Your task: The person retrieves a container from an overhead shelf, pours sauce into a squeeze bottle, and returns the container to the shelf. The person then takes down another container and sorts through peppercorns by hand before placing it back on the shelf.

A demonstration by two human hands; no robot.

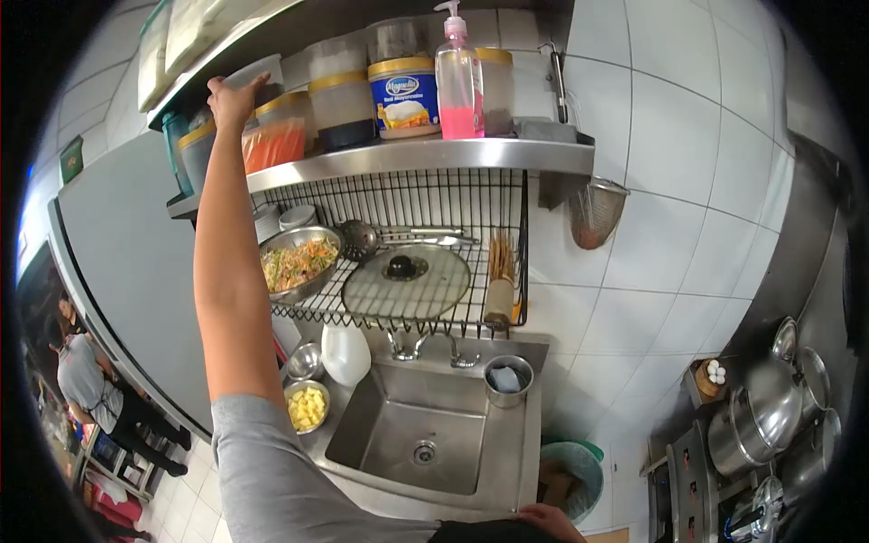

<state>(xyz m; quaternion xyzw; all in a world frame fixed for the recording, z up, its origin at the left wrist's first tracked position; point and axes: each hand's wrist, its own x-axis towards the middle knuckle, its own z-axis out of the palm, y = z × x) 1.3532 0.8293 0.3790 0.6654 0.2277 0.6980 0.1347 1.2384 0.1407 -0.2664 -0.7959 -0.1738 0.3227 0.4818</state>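
My left hand (233,98) is raised to the steel shelf (434,156), its fingers closed on a translucent plastic tub (255,74). Below that tub stands a container of orange-red contents (274,140). To its right are a yellow-lidded container with dark contents (344,109), a blue-labelled mayonnaise tub (404,98) and a pump bottle of pink liquid (460,89). Down at the counter's front edge rests my right hand (550,521), only partly in view, its visible fingers stretched out and nothing seen in them.
Under the shelf, a wire rack (389,195) holds a bowl of shredded vegetables (300,262) and a glass lid (407,282). A sink (407,425) lies below, beside a bowl of yellow chunks (307,407) and a white jug (346,355). Pots (747,430) stand right; another person (90,380) stands left.
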